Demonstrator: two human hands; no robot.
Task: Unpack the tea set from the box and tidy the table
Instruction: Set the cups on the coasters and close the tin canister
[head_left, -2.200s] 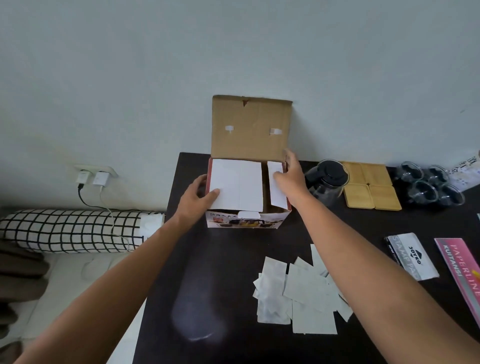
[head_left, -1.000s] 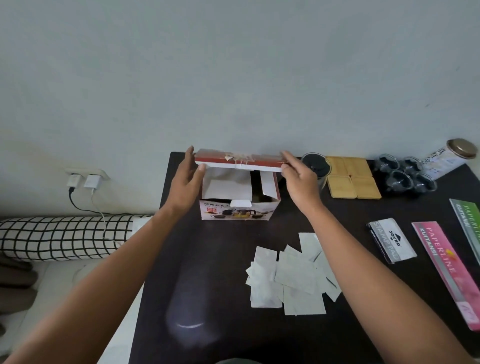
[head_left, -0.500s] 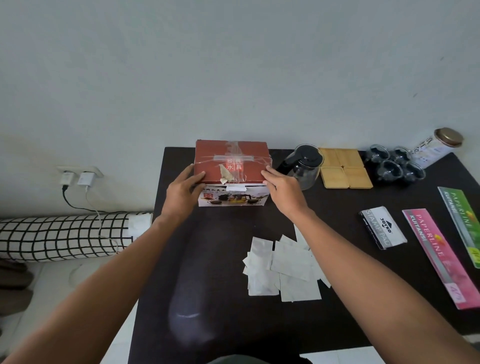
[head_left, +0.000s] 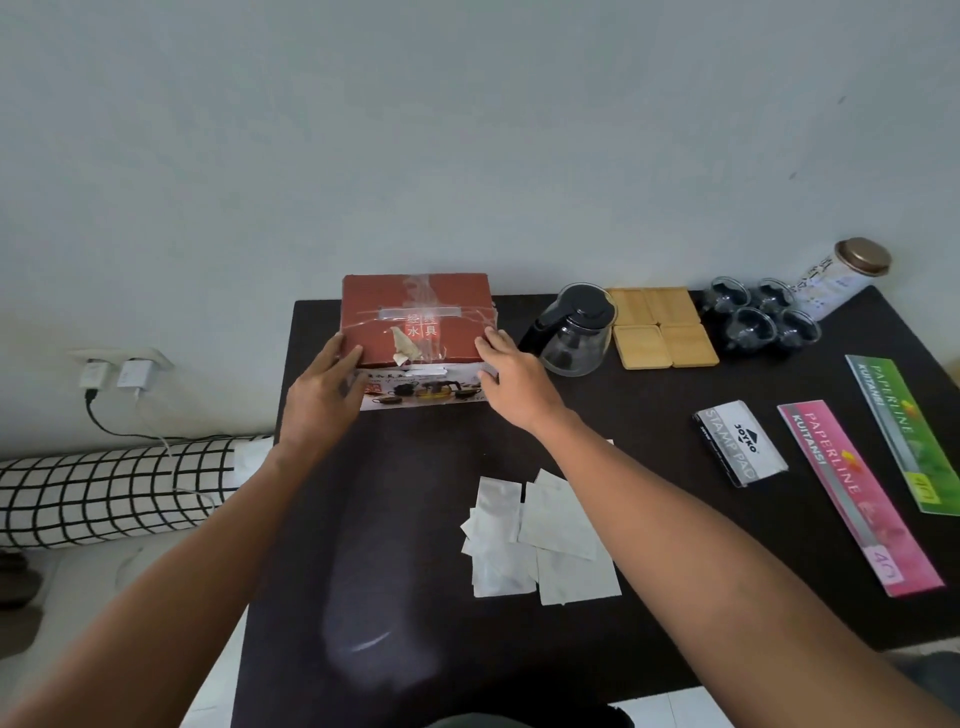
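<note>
The tea set box (head_left: 418, 317), red on top with torn tape, stands closed at the table's far left. My left hand (head_left: 319, 397) presses its left front corner and my right hand (head_left: 511, 382) its right front corner. To its right stand a glass teapot (head_left: 574, 330) with a black lid, a block of wooden coasters (head_left: 662, 327) and a cluster of dark glass cups (head_left: 758, 322).
A pile of white paper sheets (head_left: 535, 535) lies on the dark table (head_left: 675, 597) between my arms. On the right lie a stamp pad box (head_left: 740, 449), a pink receipt book (head_left: 857, 499), a green one (head_left: 904, 431) and a jar (head_left: 836, 278). The wall is just behind.
The box's cardboard lid stood upright; both hands folded it down and the box is now closed. My view has pulled back and the hands have slid to the front corners.
</note>
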